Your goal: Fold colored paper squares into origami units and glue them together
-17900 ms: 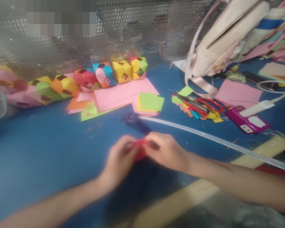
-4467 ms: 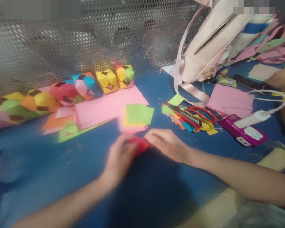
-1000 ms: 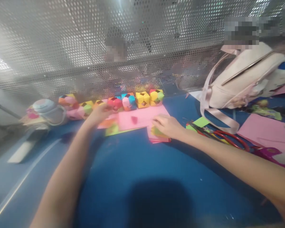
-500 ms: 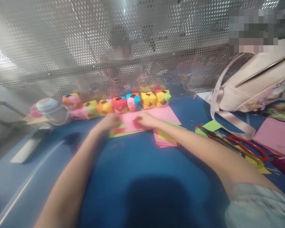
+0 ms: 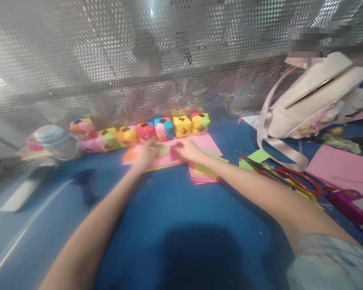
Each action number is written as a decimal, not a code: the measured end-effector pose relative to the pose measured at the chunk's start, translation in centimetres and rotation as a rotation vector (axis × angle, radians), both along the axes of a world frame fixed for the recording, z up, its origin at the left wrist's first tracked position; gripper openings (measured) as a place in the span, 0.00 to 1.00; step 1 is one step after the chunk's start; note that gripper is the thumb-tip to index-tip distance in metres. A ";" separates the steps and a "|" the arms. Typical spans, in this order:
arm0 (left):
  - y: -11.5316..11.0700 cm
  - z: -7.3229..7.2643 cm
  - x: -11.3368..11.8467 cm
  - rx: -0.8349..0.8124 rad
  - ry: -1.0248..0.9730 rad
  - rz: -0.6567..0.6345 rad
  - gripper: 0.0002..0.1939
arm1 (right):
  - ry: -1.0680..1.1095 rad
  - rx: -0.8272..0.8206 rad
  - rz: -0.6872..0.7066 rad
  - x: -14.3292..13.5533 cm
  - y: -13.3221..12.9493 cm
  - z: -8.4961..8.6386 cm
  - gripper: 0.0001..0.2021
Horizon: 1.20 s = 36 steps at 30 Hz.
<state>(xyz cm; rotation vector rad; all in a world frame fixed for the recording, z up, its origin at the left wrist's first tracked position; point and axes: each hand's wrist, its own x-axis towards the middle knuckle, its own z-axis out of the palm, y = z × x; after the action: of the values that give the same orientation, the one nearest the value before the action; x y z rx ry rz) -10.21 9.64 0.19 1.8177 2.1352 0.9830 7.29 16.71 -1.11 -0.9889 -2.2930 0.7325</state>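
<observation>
Both of my hands are over a pink sheet of paper (image 5: pixel 210 144) on the blue table. My left hand (image 5: pixel 148 152) has its fingers curled at a small green paper piece (image 5: pixel 162 150); motion blur softens the grip. Close by on the right, my right hand (image 5: pixel 189 150) pinches a small dark red folded paper piece (image 5: pixel 173 153) between thumb and fingers. Orange paper (image 5: pixel 130 155) shows left of my left hand. Directly behind the hands stands a row of colourful folded paper cubes, among them a red one (image 5: pixel 145 131) and a yellow one (image 5: pixel 182 126).
Under my right forearm lies a stack of pink and yellow paper (image 5: pixel 202 174). Farther right are red-handled scissors (image 5: pixel 302 179), a purple case (image 5: pixel 347 203) and a cream bag (image 5: pixel 314 96). A pale blue lidded container (image 5: pixel 56 141) stands left. Behind rises a perforated metal panel (image 5: pixel 109 52).
My left hand has moved right and come closer to my right hand, with green paper now by its fingertips. Orange paper has come into sight behind it. The whole view has shifted slightly.
</observation>
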 end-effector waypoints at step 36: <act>-3.5 -0.4 6.9 0.028 0.171 -0.346 0.10 | -0.253 0.275 -0.012 11.9 -3.8 -2.3 0.17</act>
<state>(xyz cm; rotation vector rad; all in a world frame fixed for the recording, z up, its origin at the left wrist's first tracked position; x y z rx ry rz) -3.32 6.12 -0.20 2.2572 1.8052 0.8033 19.14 12.94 -3.40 -1.0103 -2.5149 0.2866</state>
